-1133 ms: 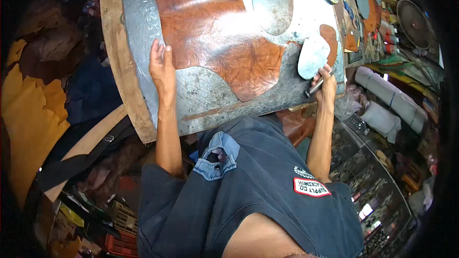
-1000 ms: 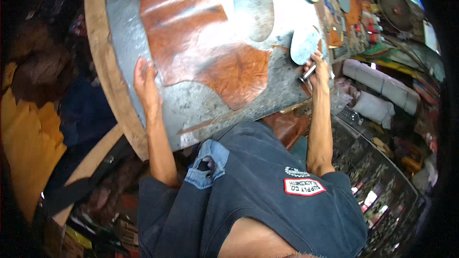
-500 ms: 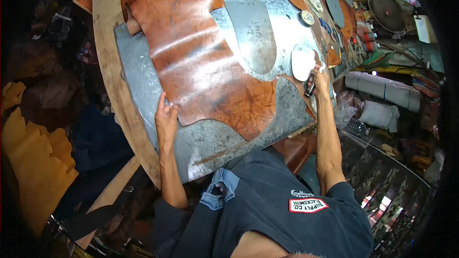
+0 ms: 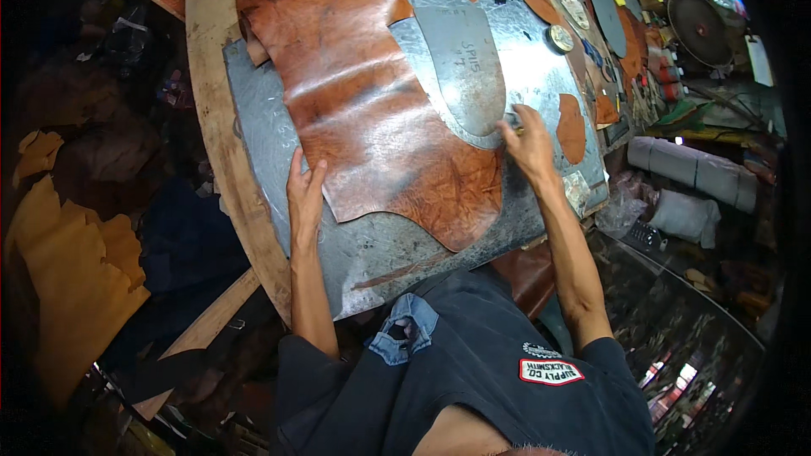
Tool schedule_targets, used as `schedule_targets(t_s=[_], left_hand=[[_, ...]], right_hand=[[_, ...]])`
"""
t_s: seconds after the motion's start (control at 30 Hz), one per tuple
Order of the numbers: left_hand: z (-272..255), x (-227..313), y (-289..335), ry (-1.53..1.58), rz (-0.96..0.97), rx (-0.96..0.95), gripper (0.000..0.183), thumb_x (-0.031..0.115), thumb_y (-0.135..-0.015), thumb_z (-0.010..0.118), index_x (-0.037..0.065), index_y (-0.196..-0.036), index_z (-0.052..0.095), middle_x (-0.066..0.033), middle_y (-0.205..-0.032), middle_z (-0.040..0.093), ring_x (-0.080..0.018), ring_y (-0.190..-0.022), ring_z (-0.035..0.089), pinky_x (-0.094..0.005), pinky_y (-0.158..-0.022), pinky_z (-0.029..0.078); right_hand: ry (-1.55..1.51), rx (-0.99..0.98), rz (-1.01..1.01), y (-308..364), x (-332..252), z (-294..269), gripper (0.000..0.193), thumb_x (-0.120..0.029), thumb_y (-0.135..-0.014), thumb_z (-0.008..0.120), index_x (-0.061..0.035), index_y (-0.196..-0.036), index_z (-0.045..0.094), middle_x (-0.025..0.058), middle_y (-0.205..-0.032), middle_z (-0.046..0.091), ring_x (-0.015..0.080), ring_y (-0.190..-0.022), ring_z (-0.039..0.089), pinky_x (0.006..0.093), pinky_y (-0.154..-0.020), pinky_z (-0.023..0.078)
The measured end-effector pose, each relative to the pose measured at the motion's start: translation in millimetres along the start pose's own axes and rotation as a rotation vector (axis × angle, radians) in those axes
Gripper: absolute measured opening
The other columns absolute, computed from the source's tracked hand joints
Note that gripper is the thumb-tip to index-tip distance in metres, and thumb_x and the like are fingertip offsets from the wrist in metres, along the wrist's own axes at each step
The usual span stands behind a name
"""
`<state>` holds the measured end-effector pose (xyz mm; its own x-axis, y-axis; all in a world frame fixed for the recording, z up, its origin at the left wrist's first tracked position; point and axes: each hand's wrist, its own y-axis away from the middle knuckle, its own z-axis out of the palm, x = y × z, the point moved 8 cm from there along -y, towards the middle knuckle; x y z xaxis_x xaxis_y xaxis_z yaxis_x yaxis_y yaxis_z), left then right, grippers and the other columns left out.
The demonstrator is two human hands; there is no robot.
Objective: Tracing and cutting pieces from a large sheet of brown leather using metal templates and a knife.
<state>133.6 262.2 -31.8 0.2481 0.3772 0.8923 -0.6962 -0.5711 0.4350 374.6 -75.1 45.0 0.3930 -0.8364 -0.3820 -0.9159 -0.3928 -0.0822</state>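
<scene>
1. The left hand (image 4: 304,194) lies open and flat on the near-left edge of the large orange-brown leather hide (image 4: 372,110), I think to keep it from sliding.
2. The right hand (image 4: 528,143) rests at the near-right edge of the grey tongue-shaped metal pattern (image 4: 465,67), fingers curled; it may grip a small tool, but I cannot tell.
3. The pattern lies on the hide, at its right side.
4. The hide is spread over a scratched grey metal sheet (image 4: 389,245), which covers the wooden tabletop (image 4: 224,152).
5. A small oval leather piece (image 4: 571,127) lies just right of the right hand.
</scene>
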Motion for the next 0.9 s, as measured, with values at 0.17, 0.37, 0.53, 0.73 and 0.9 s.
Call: schedule_targets(t_s=[0.17,0.37,0.53,0.73,0.9], left_hand=[[5,-12,-14,0.138,0.053,-0.108,0.068,0.008,-0.095,0.057,-0.004,-0.150,0.019,-0.0173,-0.145,0.042,-0.0217,-0.130,0.045,-0.0328,-0.110,0.033],[13,-16,-3,0.133,0.011,-0.232,0.061,0.004,-0.093,0.055,-0.001,-0.148,0.029,-0.0140,-0.144,0.044,-0.0224,-0.129,0.046,-0.0332,-0.109,0.034],[16,3,8,0.203,0.016,-0.251,0.051,0.003,-0.093,0.055,-0.003,-0.140,0.038,-0.0131,-0.128,0.057,-0.0203,-0.110,0.058,-0.0326,-0.099,0.044],[-27,89,59,0.187,0.198,-0.149,0.050,-0.001,-0.086,0.056,-0.002,-0.135,0.045,-0.0114,-0.125,0.059,-0.0211,-0.108,0.059,-0.0327,-0.098,0.044],[-78,153,187,0.287,0.257,-0.066,0.057,0.008,-0.080,0.055,-0.005,-0.134,0.045,-0.0179,-0.124,0.058,-0.0268,-0.111,0.059,-0.0363,-0.098,0.047]], right_hand=[[0.144,-0.249,0.037,-15,-36,55,0.083,-0.058,-0.081,0.066,-0.0055,-0.139,0.039,0.0291,-0.142,0.038,0.0462,-0.097,0.064,0.0493,-0.077,0.056],[0.190,-0.312,0.049,-15,-38,60,0.077,-0.054,-0.086,0.062,0.0021,-0.136,0.043,0.0361,-0.140,0.037,0.0472,-0.099,0.063,0.0501,-0.078,0.056],[0.321,-0.254,-0.080,-19,-53,72,0.069,-0.042,-0.089,0.057,0.0104,-0.132,0.045,0.0420,-0.125,0.049,0.0444,-0.084,0.068,0.0455,-0.065,0.058],[0.434,-0.191,-0.192,-33,-50,91,0.051,-0.030,-0.082,0.061,0.0104,-0.112,0.054,0.0315,-0.097,0.066,0.0415,-0.070,0.068,0.0458,-0.067,0.056],[0.165,-0.216,-0.167,-30,-48,58,0.032,-0.027,-0.081,0.060,0.0029,-0.093,0.064,0.0251,-0.081,0.068,0.0402,-0.076,0.068,0.0467,-0.071,0.055]])
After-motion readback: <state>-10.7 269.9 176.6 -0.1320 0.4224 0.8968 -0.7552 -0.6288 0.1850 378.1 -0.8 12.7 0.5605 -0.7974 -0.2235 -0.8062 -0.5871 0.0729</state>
